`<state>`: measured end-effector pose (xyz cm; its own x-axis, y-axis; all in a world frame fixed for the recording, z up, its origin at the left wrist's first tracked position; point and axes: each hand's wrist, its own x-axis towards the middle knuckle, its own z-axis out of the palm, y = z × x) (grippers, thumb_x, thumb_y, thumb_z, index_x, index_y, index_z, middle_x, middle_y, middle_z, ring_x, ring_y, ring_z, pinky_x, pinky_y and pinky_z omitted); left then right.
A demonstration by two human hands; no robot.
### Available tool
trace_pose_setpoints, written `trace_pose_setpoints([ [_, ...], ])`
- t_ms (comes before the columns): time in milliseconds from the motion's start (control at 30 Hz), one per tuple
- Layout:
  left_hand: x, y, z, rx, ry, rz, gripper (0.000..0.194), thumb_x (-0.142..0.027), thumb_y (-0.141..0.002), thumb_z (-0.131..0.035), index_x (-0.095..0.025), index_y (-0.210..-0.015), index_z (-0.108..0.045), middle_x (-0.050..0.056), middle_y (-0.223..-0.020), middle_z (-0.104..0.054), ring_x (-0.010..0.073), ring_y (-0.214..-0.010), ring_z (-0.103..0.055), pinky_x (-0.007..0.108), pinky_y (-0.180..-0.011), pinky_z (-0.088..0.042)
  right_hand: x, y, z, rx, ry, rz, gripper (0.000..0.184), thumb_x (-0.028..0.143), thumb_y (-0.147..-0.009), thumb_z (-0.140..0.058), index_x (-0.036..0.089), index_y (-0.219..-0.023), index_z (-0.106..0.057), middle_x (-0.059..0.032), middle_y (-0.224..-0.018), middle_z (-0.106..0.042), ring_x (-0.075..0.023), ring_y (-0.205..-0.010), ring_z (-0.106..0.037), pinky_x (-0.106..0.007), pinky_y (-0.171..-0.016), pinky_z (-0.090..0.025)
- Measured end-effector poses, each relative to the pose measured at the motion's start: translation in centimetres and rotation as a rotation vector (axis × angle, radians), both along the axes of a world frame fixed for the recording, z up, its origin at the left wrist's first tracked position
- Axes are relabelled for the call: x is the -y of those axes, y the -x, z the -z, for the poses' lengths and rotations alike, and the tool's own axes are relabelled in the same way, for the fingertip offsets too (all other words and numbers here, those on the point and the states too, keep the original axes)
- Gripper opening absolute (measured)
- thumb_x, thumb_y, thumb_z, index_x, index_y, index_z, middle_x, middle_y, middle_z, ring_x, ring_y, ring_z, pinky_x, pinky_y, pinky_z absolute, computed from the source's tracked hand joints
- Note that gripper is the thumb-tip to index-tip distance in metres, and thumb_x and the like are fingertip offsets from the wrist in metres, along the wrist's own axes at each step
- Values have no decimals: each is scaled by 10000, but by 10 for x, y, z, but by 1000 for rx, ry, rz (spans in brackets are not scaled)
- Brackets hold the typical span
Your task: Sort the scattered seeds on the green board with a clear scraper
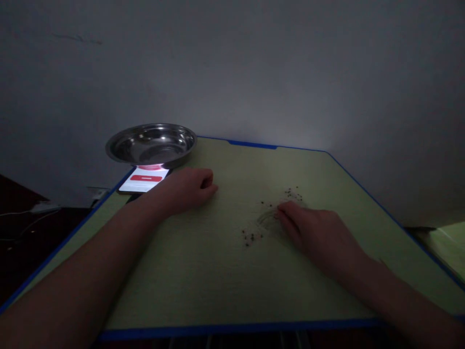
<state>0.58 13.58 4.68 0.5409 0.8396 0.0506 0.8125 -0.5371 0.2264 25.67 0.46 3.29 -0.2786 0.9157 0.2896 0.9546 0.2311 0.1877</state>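
Note:
Small dark seed-like grains lie scattered in two loose groups on the table (203, 286), one group of grains (252, 237) nearer me and another (292, 194) farther off. Between them, my right hand (312, 228) has its thumb and fingers pinched together low over the tabletop. Whatever sits in that pinch is too small or too hidden to name. A pale smear shows on the surface beside its fingertips. My left hand (192, 188) is curled with fingers closed, near the phone, and its inside is mostly turned away from view.
A shiny metal basin (154, 145) stands at the back left corner of the table. Just before it lies a phone (143, 180) with a lit screen. A grey wall (261, 72) rises behind the blue-edged table. White cables (39, 208) hang at the far left.

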Motion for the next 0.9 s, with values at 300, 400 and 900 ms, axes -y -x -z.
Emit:
trace_pose_setpoints([
  [300, 4, -3, -2, 7, 19, -10, 248, -416, -796, -467, -195, -695, -518, 23, -668, -584, 118, -545, -459, 267, -508, -279, 37, -10, -3, -265, 63, -181, 348, 293, -982, -329, 190, -888, -648, -29, -684, -739, -174, -487, -679, -273, -439, -484],
  [400, 4, -3, -2, 12, 13, -6, 255, -423, -800, -464, -195, -698, -518, 24, -677, -592, 117, -545, -460, 265, -509, -280, 46, -12, -7, -310, 105, -211, 346, 284, -981, -332, 199, -885, -653, -38, -734, -751, -163, -527, -691, -251, -449, -506],
  [900, 5, -3, -2, -6, 15, -27, 250, -418, -800, -466, -193, -714, -534, 27, -687, -597, 122, -557, -467, 263, -512, -284, 54, 2, -8, -289, 180, -407, 521, 288, -1008, -215, 221, -770, -675, -40, -702, -746, -133, -442, -634, -247, -417, -497],
])
